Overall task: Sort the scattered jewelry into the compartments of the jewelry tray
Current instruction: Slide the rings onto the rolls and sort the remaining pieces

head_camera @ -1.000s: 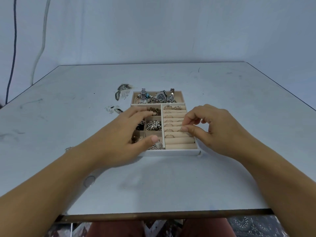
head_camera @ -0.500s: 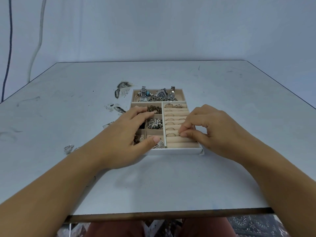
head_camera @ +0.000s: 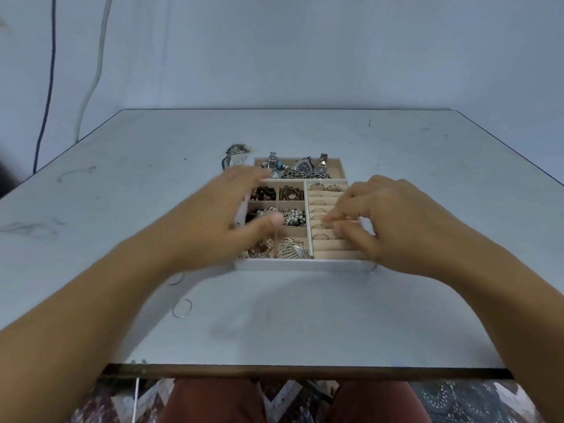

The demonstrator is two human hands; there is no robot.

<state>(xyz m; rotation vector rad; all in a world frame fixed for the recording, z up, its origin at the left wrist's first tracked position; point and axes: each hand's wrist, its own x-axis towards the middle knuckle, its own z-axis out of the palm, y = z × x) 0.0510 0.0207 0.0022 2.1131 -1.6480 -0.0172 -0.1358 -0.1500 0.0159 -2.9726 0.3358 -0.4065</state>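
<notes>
The pale grey surface (head_camera: 396, 300) is scuffed with dark smudges and scratches, and its near edge is a dark strip. The jewelry tray (head_camera: 305, 264) sits flat on it around the middle, square to that edge. A small cluster of loose jewelry (head_camera: 234, 151) lies just beyond the tray's far-left corner. A thin wire hoop (head_camera: 182, 308) lies apart from the tray, nearer than its front-left corner, with a second thin curved wire (head_camera: 177, 281) between the two, only partly in view.
</notes>
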